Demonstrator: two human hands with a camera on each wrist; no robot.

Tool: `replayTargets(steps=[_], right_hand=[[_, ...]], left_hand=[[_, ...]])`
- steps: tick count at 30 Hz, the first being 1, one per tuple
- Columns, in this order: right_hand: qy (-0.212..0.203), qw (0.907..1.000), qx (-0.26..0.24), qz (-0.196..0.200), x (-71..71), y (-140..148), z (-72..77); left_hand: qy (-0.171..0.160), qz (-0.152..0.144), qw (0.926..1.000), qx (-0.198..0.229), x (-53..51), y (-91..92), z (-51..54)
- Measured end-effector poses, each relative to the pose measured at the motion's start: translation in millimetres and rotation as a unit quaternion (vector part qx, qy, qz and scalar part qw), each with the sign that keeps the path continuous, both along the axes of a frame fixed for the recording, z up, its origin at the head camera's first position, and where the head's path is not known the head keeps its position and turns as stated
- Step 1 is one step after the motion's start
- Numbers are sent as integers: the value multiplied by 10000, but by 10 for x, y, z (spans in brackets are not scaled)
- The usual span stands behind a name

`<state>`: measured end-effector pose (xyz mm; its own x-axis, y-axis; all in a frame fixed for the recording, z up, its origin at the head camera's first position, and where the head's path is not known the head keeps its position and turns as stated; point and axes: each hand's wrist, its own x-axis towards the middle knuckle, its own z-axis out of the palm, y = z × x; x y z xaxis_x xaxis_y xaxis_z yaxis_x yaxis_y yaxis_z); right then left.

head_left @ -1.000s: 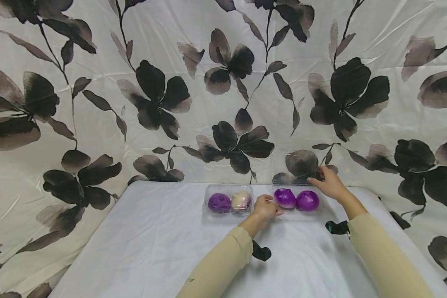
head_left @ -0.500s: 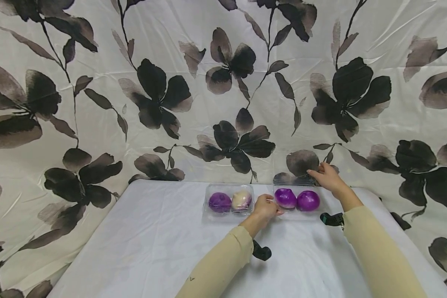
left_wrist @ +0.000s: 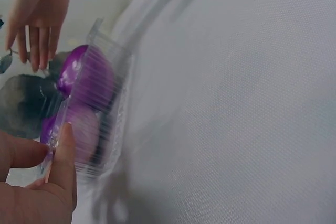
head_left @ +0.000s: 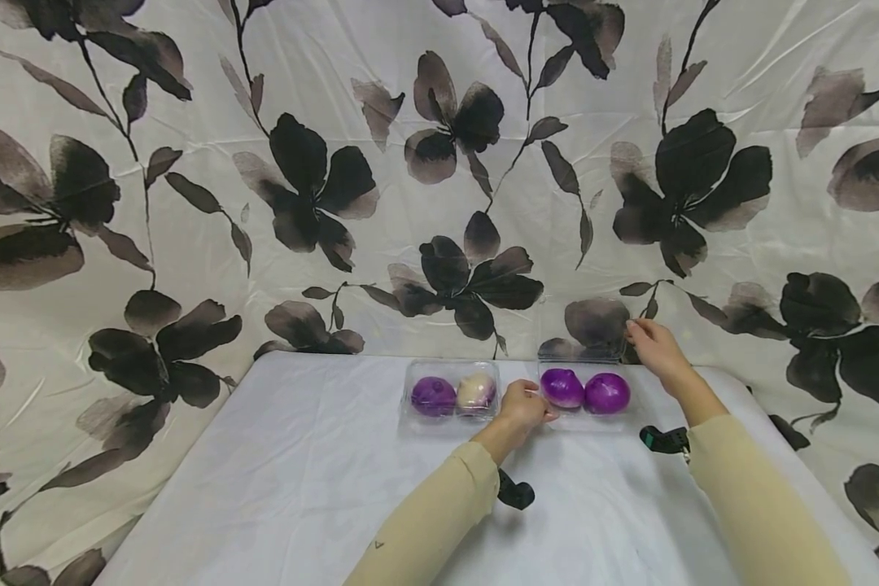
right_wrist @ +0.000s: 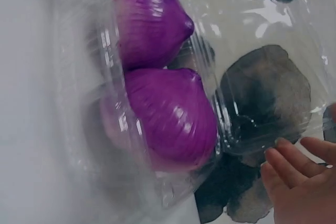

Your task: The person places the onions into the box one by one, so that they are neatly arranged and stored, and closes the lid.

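Note:
Two purple onions (right_wrist: 170,121) sit side by side in a clear plastic clamshell box (head_left: 593,419) at the back of the table, its lid (right_wrist: 262,82) raised against the cloth backdrop. My left hand (head_left: 522,409) pinches the box's left rim between thumb and fingers, as the left wrist view shows. At the lid's right edge is my right hand (head_left: 653,346), its fingers (right_wrist: 289,166) fairly straight; the fingertips look to touch the lid edge. In the left wrist view those fingers (left_wrist: 39,43) hang extended beside the box.
Left of my left hand stands a second clear box (head_left: 450,423), lid closed, holding a purple onion (head_left: 433,396) and a pale one (head_left: 476,392). A white cloth covers the table (head_left: 278,488). Behind it hangs a floral backdrop (head_left: 447,163).
My right hand moved left along the raised lid, then back right to the lid's right edge. My left hand stays at the box's left rim; the boxes have not moved.

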<state>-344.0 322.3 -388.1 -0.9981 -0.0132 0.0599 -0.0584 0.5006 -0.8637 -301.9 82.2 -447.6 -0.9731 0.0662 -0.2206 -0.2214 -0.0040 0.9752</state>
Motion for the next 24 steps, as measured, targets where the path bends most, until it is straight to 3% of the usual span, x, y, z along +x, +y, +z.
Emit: replayTargets(steps=[6, 14, 20, 24], right_hand=[[16, 9996, -292, 28, 79, 86, -5], [-424, 9965, -721, -1, 260, 169, -23], [-866, 9903, -988, 448, 414, 226, -40], [-918, 9885, -911, 784, 484, 234, -110]], left_hand=[[-20, 21, 10000, -46, 13, 1, 37], [-48, 28, 10000, 26, -5, 19, 8], [122, -19, 9994, 334, 11, 23, 5], [257, 2, 9996, 124, 15, 34, -5]])
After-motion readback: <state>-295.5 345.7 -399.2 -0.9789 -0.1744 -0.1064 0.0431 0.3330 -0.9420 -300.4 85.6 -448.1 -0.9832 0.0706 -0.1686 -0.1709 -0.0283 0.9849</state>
